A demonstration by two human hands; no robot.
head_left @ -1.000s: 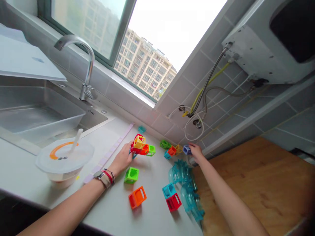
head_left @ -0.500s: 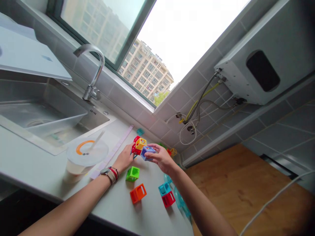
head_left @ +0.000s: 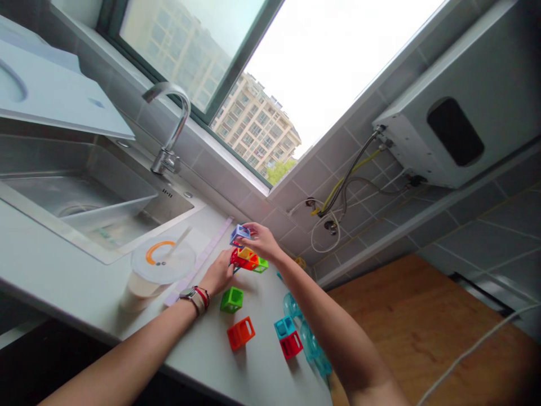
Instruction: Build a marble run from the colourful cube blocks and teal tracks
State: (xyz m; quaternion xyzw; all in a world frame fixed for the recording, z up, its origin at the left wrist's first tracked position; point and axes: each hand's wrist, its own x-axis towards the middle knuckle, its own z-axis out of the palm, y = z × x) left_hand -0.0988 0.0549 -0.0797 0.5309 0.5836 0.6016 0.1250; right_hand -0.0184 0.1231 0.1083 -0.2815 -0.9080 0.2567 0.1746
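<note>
Since half a second ago the right hand (head_left: 261,241) has carried the blue cube (head_left: 239,233) up and leftward, from in front of the block stack (head_left: 246,259) to just above its top. Head view, only one to note: right fingers pinch the blue cube by its right side, thumb below, the cube tilted and hovering over the yellow block at the stack's top; cannot tell whether they touch. Left hand (head_left: 220,273) rests on the counter (head_left: 63,282) at the stack's left, fingers curled against the red lower block, steadying it; watch and red band at the wrist. Stack shows red, yellow, orange and green frames joined. Loose on the counter toward the person: green cube (head_left: 231,299), orange cube (head_left: 240,333), teal cube (head_left: 284,326) touching a red cube (head_left: 291,345). Clear teal curved pieces (head_left: 310,344) lie just beside those, at the counter edge. Lidded cup with straw (head_left: 157,269) stands left of the left wrist. Sink (head_left: 84,197) and faucet (head_left: 171,129) further left, under the window.
</note>
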